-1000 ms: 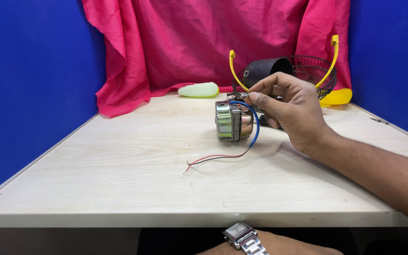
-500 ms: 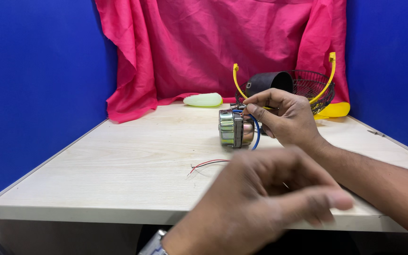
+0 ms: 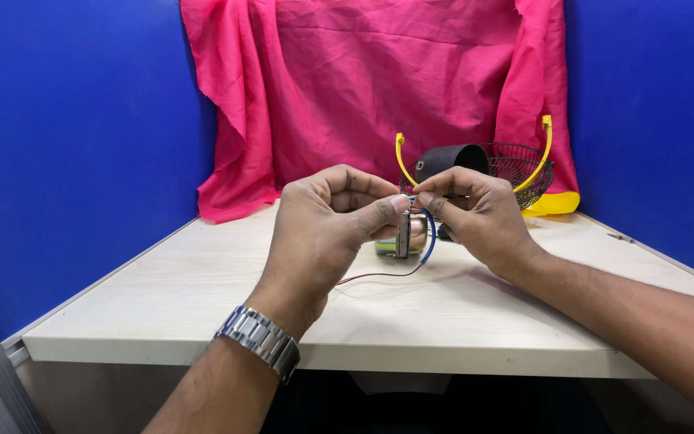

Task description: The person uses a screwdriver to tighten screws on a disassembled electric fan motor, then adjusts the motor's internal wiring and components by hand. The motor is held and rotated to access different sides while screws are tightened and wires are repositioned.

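Both hands raised just above the pale wooden table (image 3: 162, 321), meeting over a small silvery motor-like part (image 3: 406, 235) held between them, near the back of the tabletop and in front of the basket. Left hand (image 3: 323, 225) curled, thumb pressed toward the top of the part, steel watch (image 3: 259, 341) on the wrist; right hand (image 3: 475, 213) pinching the thin blue wire (image 3: 429, 237) where it joins the part, fingers closed on it. Red wire (image 3: 371, 277) trailing loose from the part down to the table surface. Likely trouble: too hard a tug on the blue wire, and a lead pulled out or snapped at its joint (thin strands, small contact, little margin). Also possible: the trailing red wire snagged under a wrist or sleeve and jerked free; or the smooth rounded metal body slipping from the two pinches, dropping to the table and rolling. Behind the hands, a black wire-mesh basket (image 3: 524, 165) with two upright yellow handles (image 3: 400, 157), holding a dark cylindrical piece (image 3: 451, 158) that leans over its near rim; anything else inside hidden by the hands and mesh. Pink cloth (image 3: 347, 80) draped over the back, blue walls (image 3: 66, 145) on either side.
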